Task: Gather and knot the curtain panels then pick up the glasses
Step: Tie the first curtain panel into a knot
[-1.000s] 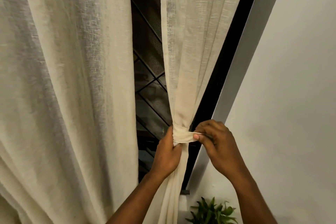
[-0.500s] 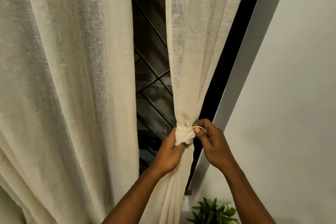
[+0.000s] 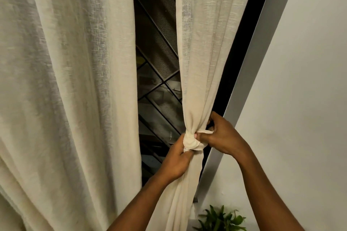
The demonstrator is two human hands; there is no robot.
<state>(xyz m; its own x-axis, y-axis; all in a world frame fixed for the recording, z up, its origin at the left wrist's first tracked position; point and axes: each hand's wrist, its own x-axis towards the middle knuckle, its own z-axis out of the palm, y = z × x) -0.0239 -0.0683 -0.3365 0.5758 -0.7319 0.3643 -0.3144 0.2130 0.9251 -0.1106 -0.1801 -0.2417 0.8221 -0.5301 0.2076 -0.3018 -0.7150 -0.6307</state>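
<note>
- The fingers (image 3: pixel 199 135) of the right hand (image 3: pixel 223 139) pinch a short strip of cloth at the right side of the knot (image 3: pixel 191 141), with the thumb pressed against the bundle.
- The left hand (image 3: pixel 175 159) closes its fingers round the gathered tail just beneath the knot and grips it from the left.
- The knot sits partway down the right curtain panel (image 3: pixel 206 43), just beside the dark window frame (image 3: pixel 244 43). The cloth above fans out in folds and the tail hangs slack below.
- The fabric looks light, soft and loosely woven. It probably bunches easily into a fist, has no stiffness of its own, and could work loose unless cinched hard.
- The surest holds appear to be the ones now in use: the free end close to the knot and the tail right under it, pulled against each other.
- The left curtain panel (image 3: pixel 65 80) hangs ungathered. It is well apart from the knotted one, across a gap that shows the metal window grille (image 3: pixel 155 62).
- The glasses are not in view, so their handling cannot be judged.
- A green plant (image 3: pixel 221 219) stands low at the right, in front of a pale wall (image 3: pixel 291 99).
</note>
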